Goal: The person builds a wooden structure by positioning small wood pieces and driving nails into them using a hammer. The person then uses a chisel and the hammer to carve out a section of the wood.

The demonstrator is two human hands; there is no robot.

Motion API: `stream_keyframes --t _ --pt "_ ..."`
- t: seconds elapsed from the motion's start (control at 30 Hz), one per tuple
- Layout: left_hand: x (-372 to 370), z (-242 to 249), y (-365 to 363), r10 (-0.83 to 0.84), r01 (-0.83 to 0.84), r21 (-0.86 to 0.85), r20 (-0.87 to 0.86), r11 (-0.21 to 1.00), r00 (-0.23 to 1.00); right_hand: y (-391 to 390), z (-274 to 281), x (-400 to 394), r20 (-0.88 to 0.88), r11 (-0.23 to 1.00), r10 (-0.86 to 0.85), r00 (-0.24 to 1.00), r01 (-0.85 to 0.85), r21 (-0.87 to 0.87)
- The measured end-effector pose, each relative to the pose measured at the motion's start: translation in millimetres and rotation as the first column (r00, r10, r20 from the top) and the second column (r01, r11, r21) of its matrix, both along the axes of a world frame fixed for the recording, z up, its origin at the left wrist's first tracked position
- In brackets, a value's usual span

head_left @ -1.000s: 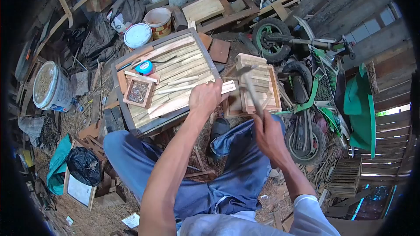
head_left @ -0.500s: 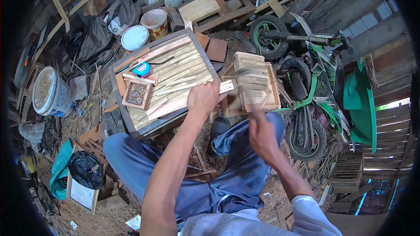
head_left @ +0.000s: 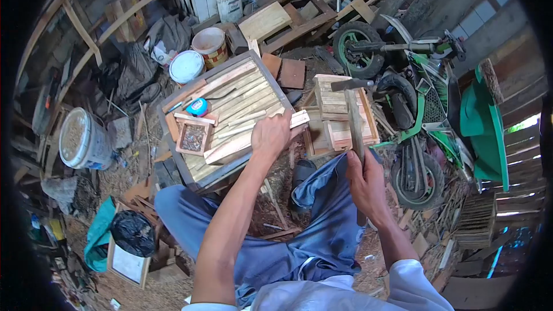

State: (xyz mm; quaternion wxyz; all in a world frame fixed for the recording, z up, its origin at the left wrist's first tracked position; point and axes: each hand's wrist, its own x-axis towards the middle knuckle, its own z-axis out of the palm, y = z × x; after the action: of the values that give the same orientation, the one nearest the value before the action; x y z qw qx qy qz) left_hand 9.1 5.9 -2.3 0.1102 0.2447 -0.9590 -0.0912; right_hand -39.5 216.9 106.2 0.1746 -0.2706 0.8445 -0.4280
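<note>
Wooden piece [head_left: 231, 147] lies along the near side of the slatted surface [head_left: 246, 89], one end jutting past its corner. The left hand [head_left: 271, 135] curls over it; the right hand [head_left: 367, 183] wraps a hammer's [head_left: 353, 118] handle. A small box [head_left: 191, 151] sits beside the piece.

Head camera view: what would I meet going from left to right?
A white bucket, a small wooden tray of loose bits, the left hand, the hammer, the motorbike's lower wheel, a green plastic object.
</note>
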Motion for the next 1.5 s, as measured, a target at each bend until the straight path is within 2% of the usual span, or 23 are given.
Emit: stream_keyframes --t 0.07,0.13,0.27,0.3,0.4,0.5,0.9,1.0,1.2,1.4,1.43,1.5 --pt "-1.2 1.2 -1.5 -0.033 0.033 -0.008 -0.002 0.999 0.999 4.8 -1.7 0.1 0.057 1.0 -0.023 0.998 0.022 0.016" --pt "-0.1 5.3 -6.1 -0.092 0.093 0.013 -0.028 0.996 0.995 6.2 -2.1 0.8 0.036 1.0 -0.027 0.999 0.026 0.008" --pt "-4.4 11.4 -15.9 -0.071 0.084 0.163 -0.083 0.983 0.994 6.1 -9.9 -1.6 0.045 0.999 -0.005 0.999 0.007 -0.039" --pt "-6.7 18.3 -16.3 -0.032 0.039 0.219 -0.034 0.975 0.999 5.5 -13.0 -2.1 0.043 0.997 0.004 0.999 0.0 -0.074" --pt "-13.4 21.5 -20.0 -0.016 0.038 0.269 -0.082 0.963 0.996 3.5 -19.0 -4.6 0.052 0.995 0.025 0.998 -0.02 -0.093" --pt "-18.9 17.9 -21.2 -0.05 0.062 0.289 -0.051 0.955 0.997 3.5 -17.4 -4.5 0.082 0.996 0.017 0.996 -0.01 -0.086" --pt "-21.5 21.8 -22.7 -0.085 0.087 0.269 -0.019 0.959 0.996 16.3 -27.6 -4.3 0.151 0.999 -0.004 0.988 0.011 -0.048" --pt "-19.0 17.4 -24.0 -0.086 0.099 0.261 -0.058 0.96 0.995 16.0 -29.9 -2.7 0.154 1.0 0.011 0.988 -0.007 -0.027" --pt "-16.7 21.5 -19.4 -0.043 0.048 0.244 -0.028 0.969 0.999 8.0 -23.4 -1.9 0.105 0.998 0.06 0.993 -0.063 0.031" --pt "-18.4 17.6 -16.5 -0.021 0.027 0.11 -0.061 0.994 0.998 -3.5 -28.8 -5.9 -0.007 0.99 0.137 0.99 -0.137 0.023" --pt "-19.4 16.1 -16.6 0.024 -0.019 0.191 -0.02 0.981 1.0 -4.5 -27.4 -8.8 -0.01 0.986 0.158 0.987 -0.157 0.05" --pt "-21.2 17.3 -18.6 0.032 -0.035 0.232 0.015 0.972 0.999 -11.4 -20.1 -17.9 -0.022 0.977 0.194 0.981 -0.191 0.098"
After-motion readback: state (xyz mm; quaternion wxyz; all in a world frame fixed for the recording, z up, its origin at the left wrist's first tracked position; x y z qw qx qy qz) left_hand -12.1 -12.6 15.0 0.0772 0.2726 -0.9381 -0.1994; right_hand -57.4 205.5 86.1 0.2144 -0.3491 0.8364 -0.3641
